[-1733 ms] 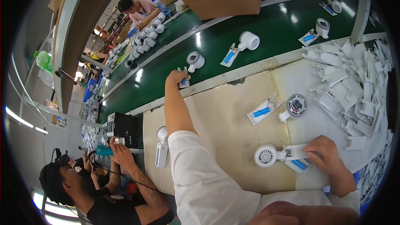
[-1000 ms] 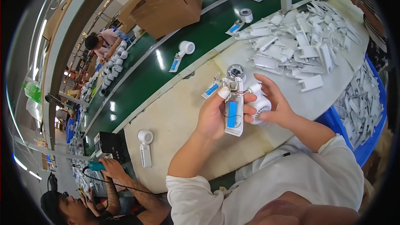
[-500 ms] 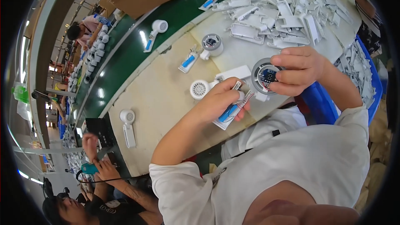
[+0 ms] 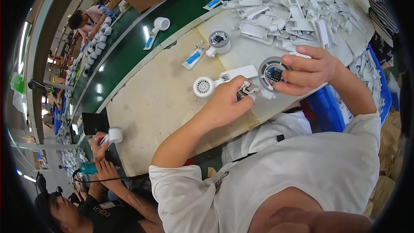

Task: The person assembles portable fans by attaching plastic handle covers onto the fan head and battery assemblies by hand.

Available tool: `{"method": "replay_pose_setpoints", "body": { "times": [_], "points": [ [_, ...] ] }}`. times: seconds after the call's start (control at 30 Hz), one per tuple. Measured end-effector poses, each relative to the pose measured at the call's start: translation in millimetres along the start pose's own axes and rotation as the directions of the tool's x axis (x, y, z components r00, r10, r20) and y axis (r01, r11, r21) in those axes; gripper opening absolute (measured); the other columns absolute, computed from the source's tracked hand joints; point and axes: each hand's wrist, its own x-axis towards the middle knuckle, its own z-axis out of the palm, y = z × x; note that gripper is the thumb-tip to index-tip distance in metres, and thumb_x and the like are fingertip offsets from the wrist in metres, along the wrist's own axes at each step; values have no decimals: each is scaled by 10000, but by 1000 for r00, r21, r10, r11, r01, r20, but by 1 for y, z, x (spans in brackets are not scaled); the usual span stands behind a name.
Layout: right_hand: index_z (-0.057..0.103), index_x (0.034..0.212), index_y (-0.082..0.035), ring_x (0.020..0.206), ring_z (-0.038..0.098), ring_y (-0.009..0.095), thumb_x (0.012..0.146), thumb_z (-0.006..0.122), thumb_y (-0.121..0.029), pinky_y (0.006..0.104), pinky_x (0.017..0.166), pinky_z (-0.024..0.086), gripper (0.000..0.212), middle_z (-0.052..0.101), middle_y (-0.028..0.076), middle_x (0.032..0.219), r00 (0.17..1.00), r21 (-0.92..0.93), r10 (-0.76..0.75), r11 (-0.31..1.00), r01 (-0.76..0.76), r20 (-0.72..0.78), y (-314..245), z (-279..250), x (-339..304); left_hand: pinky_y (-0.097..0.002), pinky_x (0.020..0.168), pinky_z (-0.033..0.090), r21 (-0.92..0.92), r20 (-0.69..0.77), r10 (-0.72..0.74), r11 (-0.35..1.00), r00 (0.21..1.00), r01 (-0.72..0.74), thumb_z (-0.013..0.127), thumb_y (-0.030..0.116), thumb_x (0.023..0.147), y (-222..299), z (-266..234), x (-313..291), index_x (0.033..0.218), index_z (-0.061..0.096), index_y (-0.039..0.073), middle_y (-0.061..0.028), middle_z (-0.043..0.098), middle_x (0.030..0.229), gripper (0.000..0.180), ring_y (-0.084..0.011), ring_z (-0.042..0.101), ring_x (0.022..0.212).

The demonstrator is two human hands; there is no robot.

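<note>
The right hand [image 4: 311,70] grasped a round grey motor housing [image 4: 272,73], circuit board facing up, at centre right of the frame. Since half a second earlier, the left hand [image 4: 228,99] had dropped the blue-labelled strip and was pinching small wires [image 4: 248,89] beside the housing: wiring work had begun. A white fan body [image 4: 203,87] lay just left on the beige bench [image 4: 155,103]. A green conveyor [image 4: 129,47] crossed the upper left.
</note>
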Motion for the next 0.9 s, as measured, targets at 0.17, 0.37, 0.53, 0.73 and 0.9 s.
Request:
{"method": "replay_pose_setpoints", "body": {
  "times": [0.17,0.37,0.53,0.73,0.9],
  "points": [
    [578,1059,-208,1058,540,206,722,641,-64,363,942,430,372,518,-15,955,990,112,85,989,-97,109,4,-10,9,-313,568,460,375,-71,174,917,982,-136,567,148,748,8,5,-5,977,491,17,-154,594,716,275,-242,584,608],
    [585,1098,-185,1080,532,243,725,614,-26,385,955,422,406,553,-6,950,960,211,162,954,-211,228,1,-18,19,-315,536,454,363,-110,163,925,981,-113,591,170,719,3,1,-2,967,508,21,-142,587,652,301,-232,576,558],
    [560,1144,-136,1100,486,291,721,647,-88,382,933,404,434,499,101,1137,699,641,457,304,-704,550,-14,-22,19,-288,555,447,395,-111,123,916,986,-69,597,158,705,6,-4,1,966,521,19,-114,581,673,306,-173,554,588],
    [525,1205,-110,1081,472,303,761,643,-165,361,905,395,463,459,146,1189,627,612,390,182,-770,674,-13,-18,23,-336,602,463,586,-71,61,810,996,-7,601,182,708,9,5,5,987,514,-4,-175,591,722,346,-271,584,640],
    [515,1231,-122,1086,466,292,795,629,-189,356,910,388,456,444,136,1209,587,571,340,156,-806,735,-25,-12,13,-385,604,466,673,-87,-25,736,996,77,592,185,732,0,19,4,1031,485,5,-198,597,752,365,-340,606,696]
  ]
}}
